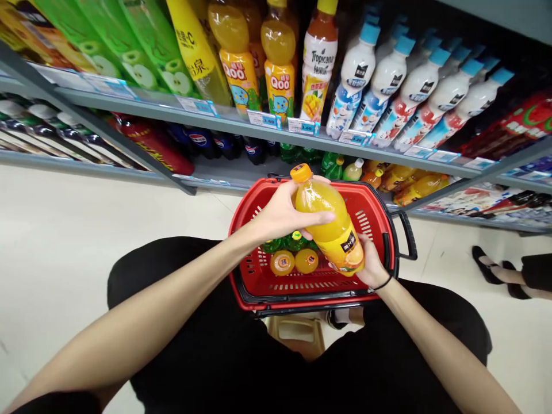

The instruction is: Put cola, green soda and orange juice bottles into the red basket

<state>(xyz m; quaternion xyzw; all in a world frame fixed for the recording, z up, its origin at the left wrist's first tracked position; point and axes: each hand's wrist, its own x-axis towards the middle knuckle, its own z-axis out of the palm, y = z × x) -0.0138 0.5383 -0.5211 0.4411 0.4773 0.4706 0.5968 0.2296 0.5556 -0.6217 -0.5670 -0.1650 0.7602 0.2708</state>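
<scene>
A large orange juice bottle [330, 221] with an orange cap is held tilted above a red shopping basket [297, 284]. My left hand [287, 213] wraps round its upper part, thumb across the front. Around the bottle's lower end, my right hand [371, 263] is closed, with a dark band at the wrist. Inside the basket stand two orange-capped juice bottles [282, 263] beside several green bottles [295, 241], partly hidden by my left hand and the held bottle. The basket's black handle [407, 236] sticks out at the right.
Drink shelves [215, 118] rise in front, with Qoo bottles [278, 75] and white blue-capped bottles [356, 75] on the upper level. Orange bottles [420, 187] lie on the lower shelf. A small stool [297, 330] shows between my legs. Another person's feet [495, 267] are at right.
</scene>
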